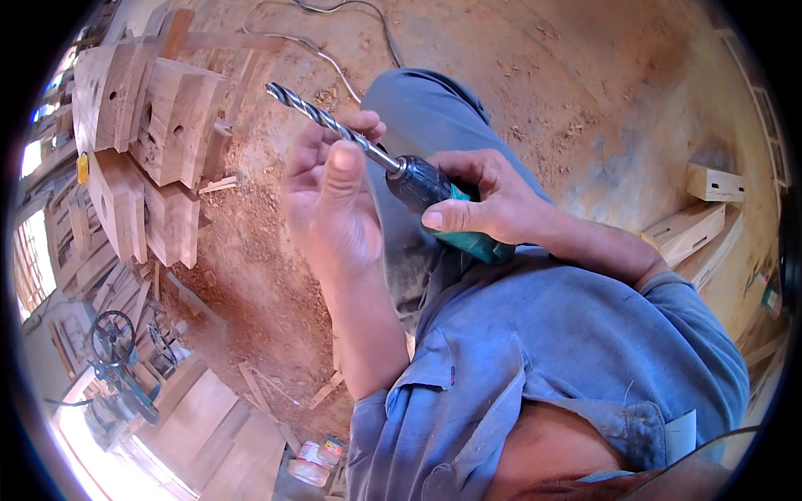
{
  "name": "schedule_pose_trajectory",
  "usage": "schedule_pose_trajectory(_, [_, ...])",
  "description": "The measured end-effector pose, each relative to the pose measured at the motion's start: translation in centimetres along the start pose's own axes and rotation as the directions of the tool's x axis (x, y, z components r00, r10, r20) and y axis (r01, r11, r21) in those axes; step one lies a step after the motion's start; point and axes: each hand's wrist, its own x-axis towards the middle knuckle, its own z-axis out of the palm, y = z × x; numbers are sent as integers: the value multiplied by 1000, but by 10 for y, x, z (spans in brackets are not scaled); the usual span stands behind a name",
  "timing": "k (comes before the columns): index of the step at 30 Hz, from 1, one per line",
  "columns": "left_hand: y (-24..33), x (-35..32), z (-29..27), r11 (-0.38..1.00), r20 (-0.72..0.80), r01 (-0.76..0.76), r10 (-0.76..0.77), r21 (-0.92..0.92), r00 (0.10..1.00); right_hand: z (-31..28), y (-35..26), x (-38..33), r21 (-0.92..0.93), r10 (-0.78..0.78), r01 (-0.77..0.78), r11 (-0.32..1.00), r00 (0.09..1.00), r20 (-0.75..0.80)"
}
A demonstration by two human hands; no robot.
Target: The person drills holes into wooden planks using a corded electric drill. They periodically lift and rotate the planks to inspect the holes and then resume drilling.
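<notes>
My right hand (493, 200) is wrapped round the black and teal body of a power drill (472, 238), its thumb lying along the side. From the black chuck (407, 179) a long, shiny spiral drill bit (322, 118) points up and to the left. My left hand (338, 196) is raised beside the bit, palm turned up and thumb apart from the loosely bent fingers. The bit crosses in front of those fingers; whether they touch it I cannot tell. The drill is held above my grey trouser leg (434, 108).
Stacked wooden pieces with drilled holes (180, 125) stand at the left. Mortised beams (685, 230) lie at the right. A cable (334, 71) runs over the dusty floor beyond my leg. A machine with handwheels (113, 338) and plastic tubs (311, 466) are at lower left.
</notes>
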Motion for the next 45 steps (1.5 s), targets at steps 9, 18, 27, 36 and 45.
schedule_pose_trajectory(9, [-6,4,-5,1000,-12,12,-12,-6,1000,0,-1,0,-30,1,0,1000,1000,9])
schedule_pose_trajectory(18, [-3,-6,12,994,-19,99,-100,-45,995,-2,-2,0,50,60,-60,997,998,13])
schedule_pose_trajectory(27, [-8,-28,1,978,65,81,-95,190,993,-2,1,1,39,10,-10,999,1000,-4])
schedule_pose_trajectory(36, [-18,-26,-8,982,151,77,-104,172,983,0,-4,0,78,34,-34,996,999,1])
schedule_pose_trajectory(45, [-15,-19,-6,981,221,192,-183,-22,958,-1,-5,-1,32,15,-15,999,1000,16])
